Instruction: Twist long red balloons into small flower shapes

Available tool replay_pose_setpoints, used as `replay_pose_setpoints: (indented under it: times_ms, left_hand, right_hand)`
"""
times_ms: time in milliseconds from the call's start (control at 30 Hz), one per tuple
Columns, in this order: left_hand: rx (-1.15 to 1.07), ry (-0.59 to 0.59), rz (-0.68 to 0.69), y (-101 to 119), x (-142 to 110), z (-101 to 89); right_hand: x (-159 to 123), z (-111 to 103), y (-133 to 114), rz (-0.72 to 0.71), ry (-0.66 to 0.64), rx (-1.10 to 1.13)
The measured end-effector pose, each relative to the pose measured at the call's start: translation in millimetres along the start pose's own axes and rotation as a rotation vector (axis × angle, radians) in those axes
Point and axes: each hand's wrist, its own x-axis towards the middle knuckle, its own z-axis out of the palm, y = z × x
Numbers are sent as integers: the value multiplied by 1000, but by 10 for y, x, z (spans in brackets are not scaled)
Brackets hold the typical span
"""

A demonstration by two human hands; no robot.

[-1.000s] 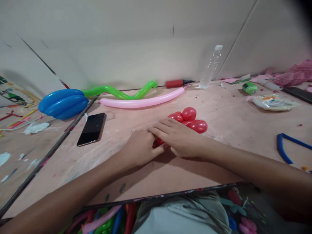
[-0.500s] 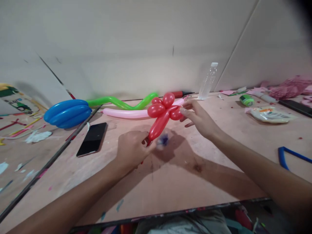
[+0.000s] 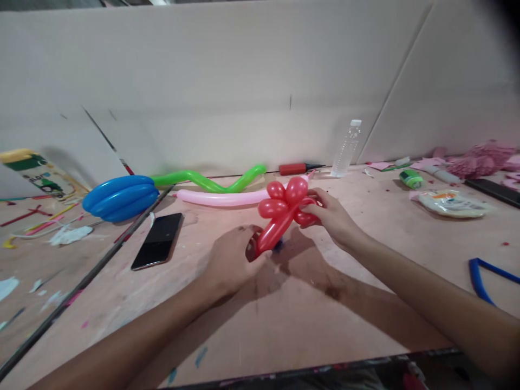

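A red twisted balloon (image 3: 278, 230), with several round bubbles bunched at its top and a longer straight part below, is held above the table. My left hand (image 3: 233, 257) is closed around the lower end of the straight part. At the bubbles, my right hand (image 3: 331, 214) pinches the lower right one between thumb and fingers. Behind the red balloon lie a long pink balloon (image 3: 221, 198) and a wavy green balloon (image 3: 211, 182). A small dark blue thing beneath the red balloon is mostly hidden.
A blue bundled balloon (image 3: 122, 198) and a phone (image 3: 158, 241) lie to the left. Along the wall are a red hand pump (image 3: 294, 169) and a clear bottle (image 3: 346, 149). A plastic packet (image 3: 450, 204) and a bent blue strip (image 3: 479, 279) are at the right.
My right hand has closed its fingers onto a bubble of the red balloon. My left hand has shifted up along the straight part. The view has tilted slightly upward.
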Motion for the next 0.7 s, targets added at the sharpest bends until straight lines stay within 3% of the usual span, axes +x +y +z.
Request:
replay_pose_setpoints:
  times_ms: [100, 200, 367, 533, 700]
  left_hand:
    - [-385, -62, -119, 85, -13, 43]
    - [-648, -57, -224, 164, -34, 72]
    - [-873, -176, -467, 147, -52, 66]
    - [-994, -269, -478, 96, -46, 34]
    - [-977, -316, -523, 130, -36, -8]
  right_hand:
    - [-140, 147, 1, -75, -83, 9]
    - [-287, 275, 12, -40, -117, 40]
    - [-322, 287, 106, 94, -185, 39]
    - [-282, 262, 134, -16, -262, 131]
    - [-311, 291, 155, -4, -217, 115]
